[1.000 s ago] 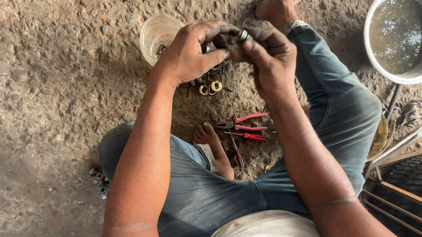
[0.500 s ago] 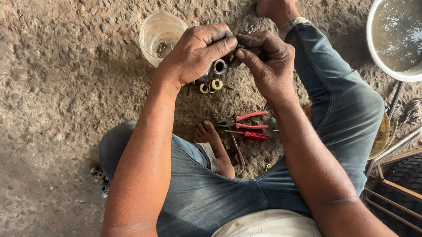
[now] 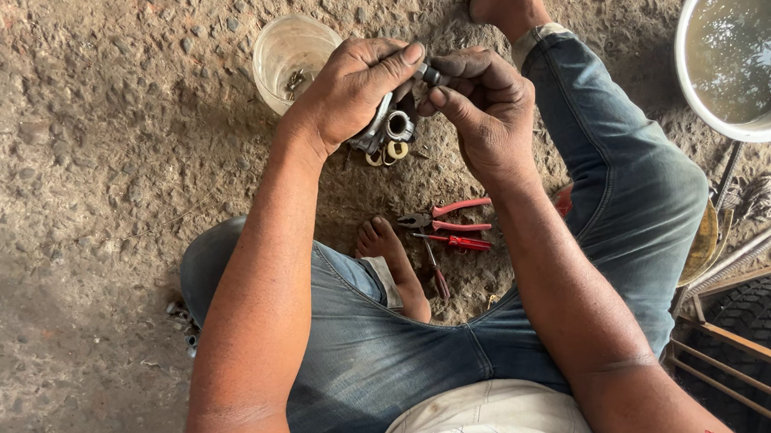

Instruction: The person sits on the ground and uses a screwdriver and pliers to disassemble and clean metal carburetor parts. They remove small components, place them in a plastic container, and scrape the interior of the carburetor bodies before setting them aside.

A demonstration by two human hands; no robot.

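While red-handled pliers point(image 3: 447, 221) lie on the ground between the knees, a grey metal fitting point(image 3: 386, 128) is gripped in the clenched left hand point(image 3: 350, 92), its long axis slanting up toward a small dark piece point(image 3: 430, 75) pinched by the right hand point(image 3: 480, 115); beyond, a clear cup point(image 3: 288, 56) is seen.

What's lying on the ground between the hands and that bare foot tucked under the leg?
In the head view, red-handled pliers lie on the dirt there, and small brass-coloured rings sit just under the hands.
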